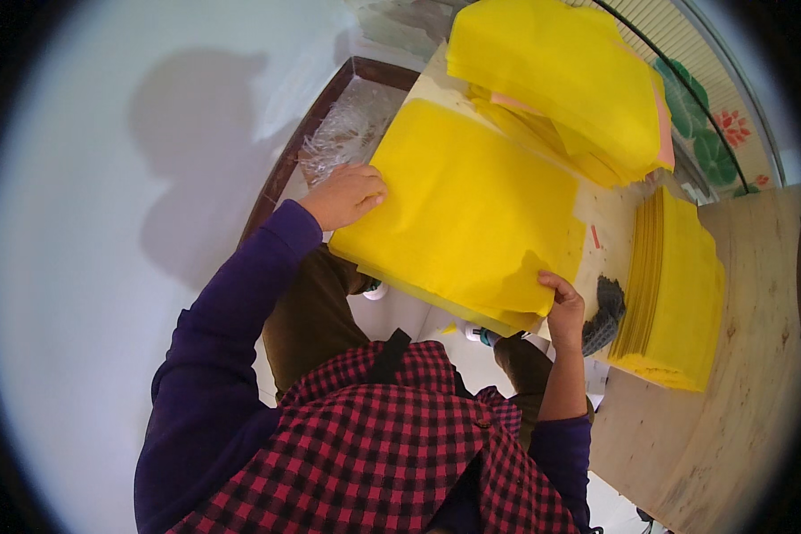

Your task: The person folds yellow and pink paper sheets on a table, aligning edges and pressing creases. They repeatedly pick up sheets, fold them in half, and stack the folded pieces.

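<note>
A broad yellow sheet (472, 205), thin and slightly rippled, lies over other yellow sheets whose edges show at the near side and reach past the table's edge. My left hand (349, 194) is closed at the sheet's left edge, its fingers curled and the thumb partly hidden. At the near right corner, my right hand (564, 307) pinches the sheet between thumb and fingers, and the corner bends there. Whether I grip one layer or several, I cannot tell.
A folded heap of yellow sheets (552, 76) with pink showing lies at the far side. On the right, a thick yellow stack (672, 294) stands near a dark grey knitted thing (605, 316). Clear crumpled plastic (351, 129) lies beyond my left hand, by the white wall (89, 267).
</note>
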Motion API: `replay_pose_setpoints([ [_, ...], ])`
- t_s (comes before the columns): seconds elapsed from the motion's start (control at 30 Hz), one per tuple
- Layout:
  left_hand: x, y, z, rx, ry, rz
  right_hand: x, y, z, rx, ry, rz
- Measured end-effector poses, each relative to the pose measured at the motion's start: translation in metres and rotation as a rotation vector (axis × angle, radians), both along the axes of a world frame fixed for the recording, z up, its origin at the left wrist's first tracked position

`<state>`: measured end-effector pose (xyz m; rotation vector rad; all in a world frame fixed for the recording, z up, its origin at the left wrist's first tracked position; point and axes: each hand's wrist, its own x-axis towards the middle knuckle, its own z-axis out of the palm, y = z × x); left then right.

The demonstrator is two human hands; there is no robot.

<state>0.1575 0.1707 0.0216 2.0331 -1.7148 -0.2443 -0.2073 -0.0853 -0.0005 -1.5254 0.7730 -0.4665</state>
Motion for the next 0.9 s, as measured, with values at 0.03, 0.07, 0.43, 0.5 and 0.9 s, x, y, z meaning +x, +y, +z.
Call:
replay_pose_setpoints([
  [0.03,0.000,0.001,0.001,-0.014,0.015,-0.020,0.000,0.001,0.000,-0.009,0.027,-0.013],
  [0.07,0.000,0.004,0.002,-0.008,0.036,-0.037,0.000,0.003,0.001,-0.002,0.016,-0.016],
  [0.43,-0.004,0.015,0.001,-0.068,0.068,-0.036,-0.002,0.011,0.002,-0.046,0.032,-0.022],
  [0.5,-0.008,0.020,0.005,-0.045,0.062,-0.034,-0.002,0.010,0.000,-0.117,0.005,0.027],
  [0.9,-0.041,0.024,0.010,-0.102,0.104,0.004,0.007,0.014,0.010,-0.164,0.047,0.003],
])
